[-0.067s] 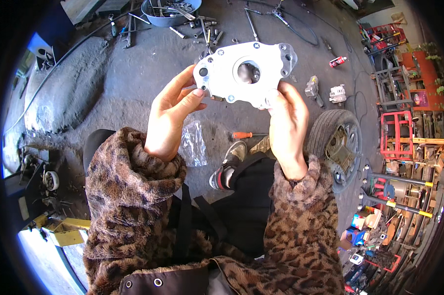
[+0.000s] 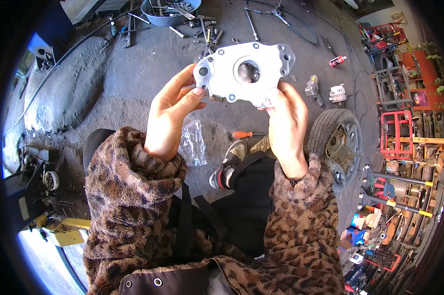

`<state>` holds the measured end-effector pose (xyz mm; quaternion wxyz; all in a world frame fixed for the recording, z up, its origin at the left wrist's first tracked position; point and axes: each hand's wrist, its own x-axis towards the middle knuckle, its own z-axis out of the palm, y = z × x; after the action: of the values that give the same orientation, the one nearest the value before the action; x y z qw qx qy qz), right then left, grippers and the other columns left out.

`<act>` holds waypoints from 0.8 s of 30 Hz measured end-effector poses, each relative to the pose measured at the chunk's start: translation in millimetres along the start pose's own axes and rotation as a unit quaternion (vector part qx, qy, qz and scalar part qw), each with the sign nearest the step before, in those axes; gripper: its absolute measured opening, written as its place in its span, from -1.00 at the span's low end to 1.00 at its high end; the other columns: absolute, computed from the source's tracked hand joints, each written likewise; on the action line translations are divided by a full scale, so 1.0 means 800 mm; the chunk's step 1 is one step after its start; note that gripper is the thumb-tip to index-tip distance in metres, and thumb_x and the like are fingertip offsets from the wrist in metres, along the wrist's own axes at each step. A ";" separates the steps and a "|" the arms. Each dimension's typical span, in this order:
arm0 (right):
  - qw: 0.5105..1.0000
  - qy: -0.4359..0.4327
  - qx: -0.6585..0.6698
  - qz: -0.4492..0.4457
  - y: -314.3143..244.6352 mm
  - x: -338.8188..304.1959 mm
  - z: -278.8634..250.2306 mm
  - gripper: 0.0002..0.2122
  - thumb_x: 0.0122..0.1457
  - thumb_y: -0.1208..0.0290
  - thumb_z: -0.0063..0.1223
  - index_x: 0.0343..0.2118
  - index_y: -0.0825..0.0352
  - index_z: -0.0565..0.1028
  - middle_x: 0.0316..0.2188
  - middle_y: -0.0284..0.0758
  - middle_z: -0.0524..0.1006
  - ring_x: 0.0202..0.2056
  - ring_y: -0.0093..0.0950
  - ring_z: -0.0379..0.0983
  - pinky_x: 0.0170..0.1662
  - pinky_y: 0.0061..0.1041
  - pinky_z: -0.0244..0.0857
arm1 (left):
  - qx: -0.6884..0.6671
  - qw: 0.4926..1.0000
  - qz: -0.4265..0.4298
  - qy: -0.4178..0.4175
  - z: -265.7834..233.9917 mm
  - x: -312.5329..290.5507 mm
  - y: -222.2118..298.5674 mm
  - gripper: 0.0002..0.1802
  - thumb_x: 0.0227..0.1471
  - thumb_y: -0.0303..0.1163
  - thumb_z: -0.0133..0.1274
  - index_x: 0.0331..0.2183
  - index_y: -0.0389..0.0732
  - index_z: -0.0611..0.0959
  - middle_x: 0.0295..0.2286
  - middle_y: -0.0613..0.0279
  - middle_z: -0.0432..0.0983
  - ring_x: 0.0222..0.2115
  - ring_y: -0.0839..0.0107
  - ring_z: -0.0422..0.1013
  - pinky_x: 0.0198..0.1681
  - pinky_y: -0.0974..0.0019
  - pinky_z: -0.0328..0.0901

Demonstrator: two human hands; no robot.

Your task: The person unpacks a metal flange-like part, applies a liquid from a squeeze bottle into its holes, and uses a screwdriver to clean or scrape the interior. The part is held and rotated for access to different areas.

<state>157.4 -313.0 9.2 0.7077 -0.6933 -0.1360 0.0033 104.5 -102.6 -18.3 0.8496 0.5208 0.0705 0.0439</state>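
A bright silver metal oil pump (image 2: 223, 73) is held up in front of me, its flat face toward me. It has a round hole through the middle, small bolt holes in the ears at both ends and several cross-head screws. My left hand (image 2: 169, 110) pinches its lower left end, thumb in front and fingers behind. My right hand (image 2: 288, 123) grips the lower right edge with the thumb on the face; those fingertips are partly hidden. Below the pump, a clear plastic bag (image 2: 192, 143) and an orange-handled screwdriver (image 2: 242, 134) lie on the floor.
A wheel with a tyre (image 2: 334, 147) lies to the right, near a grey power tool (image 2: 313, 89) and a red can (image 2: 337, 61). At the top stands a blue basin (image 2: 171, 19) of tools, with sockets around it. Cluttered shelving (image 2: 414, 142) lines the right side.
The pump has tilted very slightly in my hands, so the glare on its face differs. Both hands keep their hold on it.
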 end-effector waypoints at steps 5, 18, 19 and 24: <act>0.977 0.026 0.147 0.153 0.008 -0.003 -0.004 -0.81 0.29 0.36 -0.05 -0.28 0.41 0.48 -0.36 -0.28 0.52 -0.38 -0.53 0.41 -0.23 -0.47 0.31 | 0.008 1.000 0.009 0.001 0.001 -0.001 0.003 -0.49 0.24 -0.35 0.02 0.18 -0.26 0.42 0.04 0.16 0.48 0.00 0.38 0.41 0.02 0.27 0.32; 0.930 0.083 0.251 0.256 0.009 -0.012 0.021 -0.83 0.23 0.32 0.03 -0.35 0.34 0.46 -0.42 -0.33 0.53 -0.36 -0.52 0.46 -0.19 -0.48 0.35 | -0.091 0.992 0.014 0.086 0.012 0.000 -0.015 -0.43 0.26 -0.15 0.02 0.17 -0.27 0.41 -0.04 0.20 0.50 -0.05 0.42 0.41 -0.02 0.28 0.32; 0.932 0.084 0.252 0.246 0.009 -0.013 0.025 -0.83 0.23 0.32 0.04 -0.35 0.34 0.46 -0.42 -0.33 0.53 -0.36 -0.52 0.46 -0.18 -0.48 0.34 | -0.108 0.991 -0.020 0.081 0.015 -0.001 -0.019 -0.45 0.27 -0.10 -0.01 0.15 -0.25 0.42 -0.03 0.19 0.48 -0.01 0.39 0.39 0.02 0.25 0.29; 0.919 0.084 0.311 0.226 0.018 -0.017 0.059 -0.87 0.23 0.38 0.08 -0.34 0.35 0.47 -0.39 -0.35 0.52 -0.32 -0.53 0.46 -0.18 -0.50 0.33 | -0.141 0.986 -0.083 -0.002 0.025 -0.002 -0.033 -0.49 0.27 0.00 -0.07 0.05 -0.19 0.45 -0.01 0.17 0.46 0.05 0.30 0.36 0.10 0.16 0.22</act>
<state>137.5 -268.8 -7.1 0.8771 -0.4480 0.0920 0.1469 106.3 -132.8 -33.0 0.9154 0.3881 0.1050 -0.0186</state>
